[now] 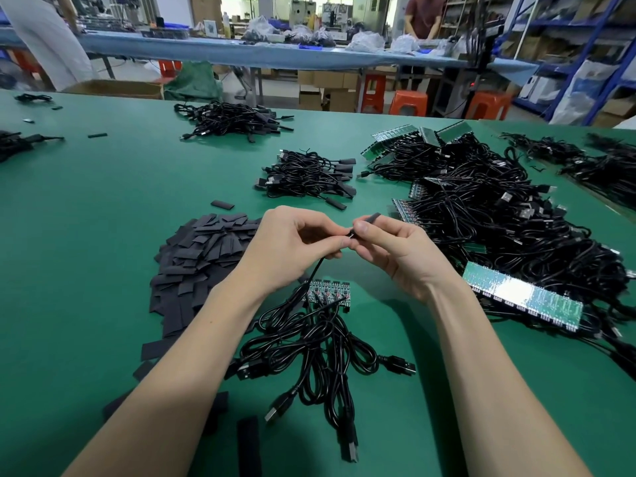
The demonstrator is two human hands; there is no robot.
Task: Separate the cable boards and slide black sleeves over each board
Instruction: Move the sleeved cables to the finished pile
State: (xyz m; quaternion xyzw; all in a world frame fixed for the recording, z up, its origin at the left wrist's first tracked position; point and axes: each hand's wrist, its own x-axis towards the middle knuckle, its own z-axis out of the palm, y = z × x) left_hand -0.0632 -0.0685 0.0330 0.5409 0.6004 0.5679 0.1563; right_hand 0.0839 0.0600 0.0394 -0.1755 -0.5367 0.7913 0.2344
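Two hands: left hand (292, 247) and right hand (389, 246) meet fingertip to fingertip above the middle of the green table (103, 242), head view.
Left fingers: curled, pinching the cable (315, 271) just behind its end; the board there is hidden between the fingertips, so I cannot tell how far it has gone in.
Right fingers: curled, pinching a black sleeve (370, 219) whose free end points up and away.
Step in hand, as judged: threading the sleeve over the board at the cable's end.
Doing it well: keep board and sleeve mouth in line, squeeze the flat sleeve at its edges so it opens, feed the board in straight, then draw the sleeve down until the board is covered.
Risk: a tilted board may catch on the sleeve's lip.
Sleeve pile (203, 256): just left of the hands.
Board strip (328, 293): below the hands, not yet separated, its cables coiled toward the near edge.
Uncut stock (499, 228): heaped along the right side.
Finished bundle (306, 177): beyond the hands.
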